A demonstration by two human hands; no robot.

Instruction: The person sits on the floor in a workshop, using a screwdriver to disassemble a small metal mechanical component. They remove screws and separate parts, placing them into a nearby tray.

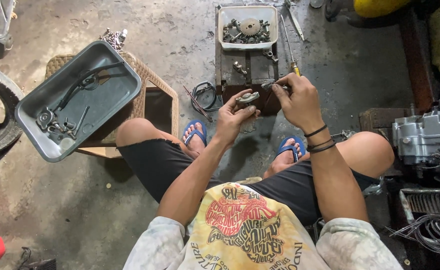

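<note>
1. Grey metal is what the left hand (234, 116) is holding: a small rounded engine part of dull grey metal (247, 97), which is resting between the thumb and the fingers, in front of the knees and above the concrete floor (180, 40).
2. The right hand (297, 102) is closing its fingertips around a thin metal tool or pin (272, 86), and its tip is pointing toward the small part; whether the two are touching, I cannot tell.
3. Both hands are closed on their things, not open.
4. As I judge it, the work is somewhere in the middle: many pieces are already lying apart. The white plastic tub (225, 22) on the dark wooden crate (252, 72) is holding a toothed gear and bolts, and the grey metal tray (115, 95) on the woven stool (152, 80) is holding a black lever and some small fittings.
5. The silver engine block (425, 137) is standing at the person's right, well apart from the hands, so the small part is not yet on it.
6. A yellow-handled screwdriver (291, 55) is lying on the crate, just beyond the right hand, and is not in use.
</note>
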